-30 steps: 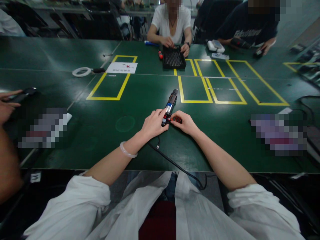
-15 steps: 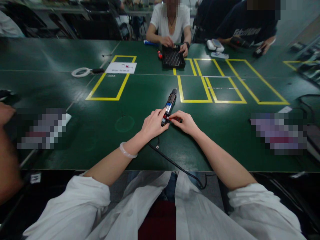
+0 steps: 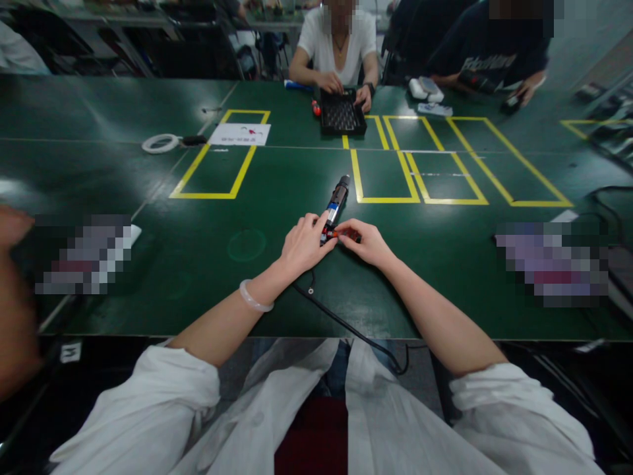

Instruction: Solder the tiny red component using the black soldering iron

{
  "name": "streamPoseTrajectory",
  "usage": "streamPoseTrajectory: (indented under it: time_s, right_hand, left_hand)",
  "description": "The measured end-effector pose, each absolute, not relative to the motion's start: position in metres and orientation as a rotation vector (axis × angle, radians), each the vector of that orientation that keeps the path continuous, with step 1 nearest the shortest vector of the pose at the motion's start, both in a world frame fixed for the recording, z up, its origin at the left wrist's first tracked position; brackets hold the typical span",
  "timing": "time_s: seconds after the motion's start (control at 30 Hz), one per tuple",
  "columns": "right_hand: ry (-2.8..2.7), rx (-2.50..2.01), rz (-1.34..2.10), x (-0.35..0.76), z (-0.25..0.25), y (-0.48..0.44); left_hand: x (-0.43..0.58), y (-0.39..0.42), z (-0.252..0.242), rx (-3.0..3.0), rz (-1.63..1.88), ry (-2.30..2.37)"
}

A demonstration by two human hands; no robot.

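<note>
A dark, slim cylindrical device with a blue and silver middle lies slanted on the green table, its narrow end pointing away from me. My left hand rests over its near part, fingers closed around it. From the right, my right hand pinches a small red-and-black hand tool against the device's near end. The tool's exact kind and the contact point are hidden by my fingers. A black cord runs from under my left hand over the table edge, and a small ring terminal lies beside it.
Yellow tape outlines mark the green table. A white printed sheet and a coiled white cable lie at the back left. Across the table, a person works at a black tray. Blurred-out items flank me.
My left hand has shifted very slightly to the right. The tool in my right hand has turned or shifted a little, showing more orange. The device stays in place.
</note>
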State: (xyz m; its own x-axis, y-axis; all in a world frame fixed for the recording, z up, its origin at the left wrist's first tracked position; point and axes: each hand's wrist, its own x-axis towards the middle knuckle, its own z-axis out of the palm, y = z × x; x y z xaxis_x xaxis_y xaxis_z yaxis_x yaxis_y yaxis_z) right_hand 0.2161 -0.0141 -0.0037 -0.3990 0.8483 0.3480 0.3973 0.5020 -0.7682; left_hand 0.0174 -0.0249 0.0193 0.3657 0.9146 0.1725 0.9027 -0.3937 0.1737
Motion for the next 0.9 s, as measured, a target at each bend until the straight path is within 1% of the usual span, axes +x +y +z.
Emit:
streamPoseTrajectory:
  time_s: [0.27, 0.43, 0.57, 0.9]
  right_hand:
    - [-1.975, -1.012, 0.724, 0.220, -0.010, -0.010]
    - [-1.991, -1.019, 0.710, 0.222, -0.011, -0.008]
    - [-1.992, -1.019, 0.716, 0.222, -0.010, -0.008]
    - [-2.003, -1.015, 0.726, 0.222, -0.012, -0.007]
  left_hand:
    - [0.005, -0.019, 0.022, 2.612, 0.302, 1.695]
    - [-0.020, -0.006, 0.024, 2.554, 0.230, 1.800]
    - [-0.052, 0.005, 0.026, 2.465, 0.175, 1.938]
    - [-0.159, 0.024, 0.029, 2.131, 0.159, 2.268]
